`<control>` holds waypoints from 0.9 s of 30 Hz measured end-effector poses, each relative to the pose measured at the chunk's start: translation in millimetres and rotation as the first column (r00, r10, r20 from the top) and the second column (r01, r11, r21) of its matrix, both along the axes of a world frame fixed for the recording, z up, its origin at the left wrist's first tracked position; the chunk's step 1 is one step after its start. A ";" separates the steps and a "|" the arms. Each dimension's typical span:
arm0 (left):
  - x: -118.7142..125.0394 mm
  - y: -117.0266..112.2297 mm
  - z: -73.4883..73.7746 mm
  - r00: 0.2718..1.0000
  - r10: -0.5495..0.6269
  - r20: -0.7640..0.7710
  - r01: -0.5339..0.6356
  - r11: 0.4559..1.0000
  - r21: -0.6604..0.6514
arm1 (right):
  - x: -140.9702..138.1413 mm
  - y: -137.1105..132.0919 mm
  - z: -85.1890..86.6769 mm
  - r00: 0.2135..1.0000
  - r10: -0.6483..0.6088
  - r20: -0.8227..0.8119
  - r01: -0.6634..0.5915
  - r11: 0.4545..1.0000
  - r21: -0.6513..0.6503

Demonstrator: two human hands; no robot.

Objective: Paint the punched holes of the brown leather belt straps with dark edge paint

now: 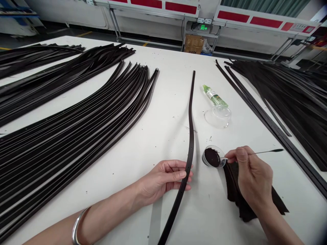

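1. Landmark: dye cup, a small clear cup filled with dark brown liquid, standing on the white table. All places below are given from it.
2. Left hand: just left of the cup and a little nearer the person. Thumb and fingers are closed in a pinch on the leather strap, palm turned up. A silver bangle sits on the wrist.
3. Leather strap: a single dark, narrow strap that passes just left of the cup without touching it. It runs from the near table edge away to the far side with a slight bend. Small punched holes show level with the cup.
4. Right hand: directly right of the cup. Thumb and forefinger are pinched on a thin applicator stick. The stick's near end reaches the cup rim and its dark far tip points right.
5. Dark cloth: right of the cup and nearer the person, lying under the right hand.
6. Beyond the cup: a clear plastic lid, then a green bottle lying on its side.
7. Far left of the cup: a fanned batch of dark straps. Far right: another strap pile.
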State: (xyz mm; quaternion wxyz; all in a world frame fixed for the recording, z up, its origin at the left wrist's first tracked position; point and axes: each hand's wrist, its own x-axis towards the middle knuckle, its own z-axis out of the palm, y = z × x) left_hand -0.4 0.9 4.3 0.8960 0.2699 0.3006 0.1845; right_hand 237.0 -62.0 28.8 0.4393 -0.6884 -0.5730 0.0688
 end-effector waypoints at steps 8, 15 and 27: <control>1.5 -2.3 -0.3 1.000 0.004 0.028 -0.004 1.000 -0.013 | -27.7 -2.8 4.3 0.925 0.015 -0.381 -0.030 0.999 -0.032; 3.3 -3.5 -3.0 0.997 0.025 0.070 -0.022 0.999 -0.041 | -45.3 -9.0 -3.6 0.917 0.398 -0.025 -0.382 0.895 0.231; 2.8 -2.5 -4.3 0.996 -0.011 0.087 0.012 1.000 -0.009 | -46.4 -2.1 -12.2 0.869 0.489 0.076 -0.490 0.826 0.280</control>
